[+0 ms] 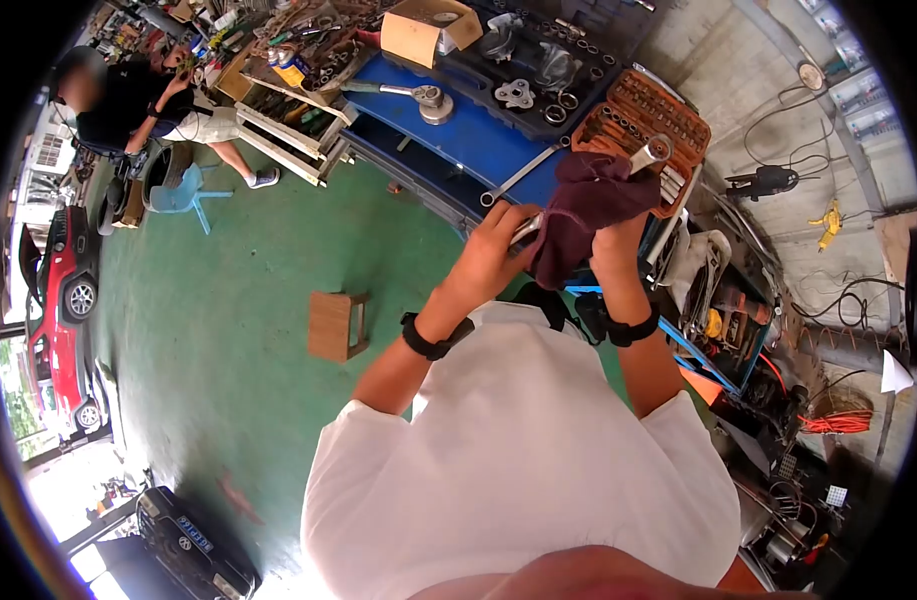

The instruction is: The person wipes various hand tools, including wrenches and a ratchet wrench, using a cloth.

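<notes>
The left hand (493,250) pinches the near end of a shiny silver metal wrench (652,151), its fingers curled around it. A crumpled dark maroon cloth (590,205) is wrapped about the wrench's middle, and a ring-shaped end juts out past the fabric on the far side. The right hand (616,252) grips the cloth from below; the cloth hides most of its fingers. Wrench and cloth are held up in front of the chest, at the near edge of a blue-topped desk (467,140).

On the desk, just beyond the hands, lies 1 long, slim silver ring wrench (523,172). Farther left rests a silver ratchet with a greenish handle (433,103). Behind them sit a black plastic socket case (513,68) and an opened cardboard box (428,32); an orange-brown tool case (668,105) full of sockets stands to the right.

On the green floor (228,270), well apart from the desk, stands 1 small brown wooden stool (330,325). At upper left, another person (128,100) handles something near a cluttered bench.
</notes>
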Available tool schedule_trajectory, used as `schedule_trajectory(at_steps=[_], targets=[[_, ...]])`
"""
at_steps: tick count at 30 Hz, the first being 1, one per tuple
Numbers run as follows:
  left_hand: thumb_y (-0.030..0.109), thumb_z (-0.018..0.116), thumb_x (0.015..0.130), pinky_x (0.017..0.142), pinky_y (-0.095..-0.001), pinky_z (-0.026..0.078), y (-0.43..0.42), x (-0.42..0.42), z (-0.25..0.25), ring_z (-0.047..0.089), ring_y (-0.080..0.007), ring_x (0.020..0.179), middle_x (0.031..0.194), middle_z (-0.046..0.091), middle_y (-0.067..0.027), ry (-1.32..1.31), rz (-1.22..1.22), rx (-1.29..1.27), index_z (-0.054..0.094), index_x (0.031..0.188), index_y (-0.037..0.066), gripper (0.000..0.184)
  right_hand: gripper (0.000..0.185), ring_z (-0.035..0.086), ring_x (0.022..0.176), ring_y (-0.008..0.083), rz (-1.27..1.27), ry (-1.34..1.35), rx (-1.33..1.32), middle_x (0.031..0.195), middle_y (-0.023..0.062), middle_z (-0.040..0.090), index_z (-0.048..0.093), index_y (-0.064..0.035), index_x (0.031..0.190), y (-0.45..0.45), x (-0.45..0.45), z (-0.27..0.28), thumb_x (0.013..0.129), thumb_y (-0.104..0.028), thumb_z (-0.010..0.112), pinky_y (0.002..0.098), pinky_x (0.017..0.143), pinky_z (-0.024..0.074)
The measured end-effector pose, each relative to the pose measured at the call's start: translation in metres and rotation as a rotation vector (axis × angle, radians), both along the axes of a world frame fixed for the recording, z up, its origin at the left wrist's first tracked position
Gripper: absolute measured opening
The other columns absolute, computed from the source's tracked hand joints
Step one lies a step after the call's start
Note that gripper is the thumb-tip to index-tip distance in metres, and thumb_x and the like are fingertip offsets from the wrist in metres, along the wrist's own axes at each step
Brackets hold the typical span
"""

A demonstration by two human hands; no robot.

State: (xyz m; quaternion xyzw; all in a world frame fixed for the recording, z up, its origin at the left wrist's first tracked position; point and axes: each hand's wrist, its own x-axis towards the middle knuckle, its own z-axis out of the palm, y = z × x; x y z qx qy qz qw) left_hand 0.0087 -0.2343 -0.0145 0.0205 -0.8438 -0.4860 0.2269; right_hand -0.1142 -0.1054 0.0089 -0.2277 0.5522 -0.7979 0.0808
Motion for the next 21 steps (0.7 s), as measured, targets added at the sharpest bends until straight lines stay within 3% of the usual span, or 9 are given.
schedule_trajectory(at_steps=[2,4,6,7,11,13,16,18,21], targets=[[0.002,0.068,0.083,0.071,-0.0411,0.052,0.002,-0.002,0.001,0.062,-0.0365,0.088,0.107,0.059,-0.0179,0.028,-0.016,0.022,0.058,0.121,0.005,0.039,0.032,0.061,0.096,0.0146,-0.022,-0.02,0.032,0.109,0.0096,0.065,0.061,0.0006,0.107,0.002,0.009,-0.009,0.077,-0.004,0.074,0.0303,0.088,0.048],[0.004,0.068,0.082,0.069,-0.0422,0.051,0.002,-0.002,-0.007,0.064,-0.0343,0.08,0.096,0.063,-0.0202,-0.072,-0.074,0.193,0.063,0.111,0.001,0.03,0.032,0.061,0.097,0.0164,0.01,0.03,-0.065,0.114,0.0108,0.064,0.06,-0.0013,0.106,0.003,0.017,-0.006,0.077,-0.005,0.074,0.0308,0.087,0.0484],[0.003,0.068,0.081,0.068,-0.0424,0.051,-0.001,0.0,-0.013,0.063,-0.0337,0.074,0.087,0.063,-0.0215,-0.193,-0.136,0.248,0.064,0.104,-0.001,0.024,0.039,0.061,0.1,0.0163,-0.004,0.512,0.207,0.119,0.0111,0.062,0.058,-0.0028,0.11,0.011,0.017,0.004,0.076,-0.006,0.076,0.0309,0.087,0.0488],[0.003,0.067,0.079,0.067,-0.0425,0.051,-0.001,0.002,-0.015,0.063,-0.033,0.068,0.078,0.063,-0.0229,-0.318,-0.205,0.307,0.066,0.097,-0.003,0.019,0.047,0.061,0.1,0.0157,0.039,0.44,0.143,0.119,0.0102,0.062,0.056,-0.0023,0.114,0.013,0.018,0.003,0.074,-0.008,0.079,0.0303,0.088,0.0493],[0.007,0.07,0.076,0.064,-0.0417,0.051,0.005,-0.002,-0.016,0.063,-0.0373,0.063,0.07,0.06,-0.0246,-0.318,-0.2,0.309,0.066,0.086,-0.005,0.017,0.051,0.061,0.099,0.0151,0.046,0.29,0.022,0.116,0.0101,0.063,0.055,-0.0012,0.117,0.008,0.027,0.01,0.074,-0.009,0.082,0.0296,0.087,0.0499],[0.011,0.071,0.074,0.062,-0.0419,0.051,0.006,-0.001,-0.002,0.062,-0.0409,0.068,0.073,0.062,-0.0251,-0.181,-0.074,0.103,0.066,0.084,-0.003,0.018,0.053,0.063,0.095,0.0159,-0.014,0.181,0.035,0.111,0.01,0.064,0.055,-0.0003,0.118,0.002,0.039,-0.003,0.074,-0.009,0.083,0.0297,0.086,0.0511],[0.014,0.073,0.073,0.061,-0.0432,0.05,-0.003,0.001,0.013,0.06,-0.0438,0.069,0.073,0.062,-0.0249,-0.199,-0.152,0.047,0.066,0.083,-0.002,0.02,0.054,0.064,0.092,0.0159,-0.042,0.416,0.125,0.106,0.0097,0.065,0.055,-0.0002,0.118,-0.007,0.046,-0.016,0.073,-0.007,0.084,0.0302,0.084,0.0526],[0.015,0.073,0.073,0.06,-0.0432,0.05,-0.007,0.006,0.007,0.06,-0.0435,0.066,0.071,0.061,-0.0248,-0.2,-0.131,0.007,0.066,0.08,-0.003,0.021,0.053,0.065,0.09,0.0155,-0.038,0.301,0.073,0.103,0.0084,0.065,0.056,-0.0009,0.116,-0.005,0.049,-0.018,0.071,-0.006,0.084,0.0307,0.084,0.0532],[0.016,0.074,0.075,0.057,-0.0429,0.049,-0.007,0.015,0.001,0.059,-0.0427,0.061,0.066,0.059,-0.0242,-0.249,-0.067,-0.016,0.065,0.075,-0.003,0.021,0.052,0.064,0.097,0.0156,-0.033,0.391,0.266,0.109,0.0083,0.065,0.057,-0.0025,0.115,0.011,0.039,-0.005,0.071,-0.006,0.085,0.0306,0.089,0.0513]])
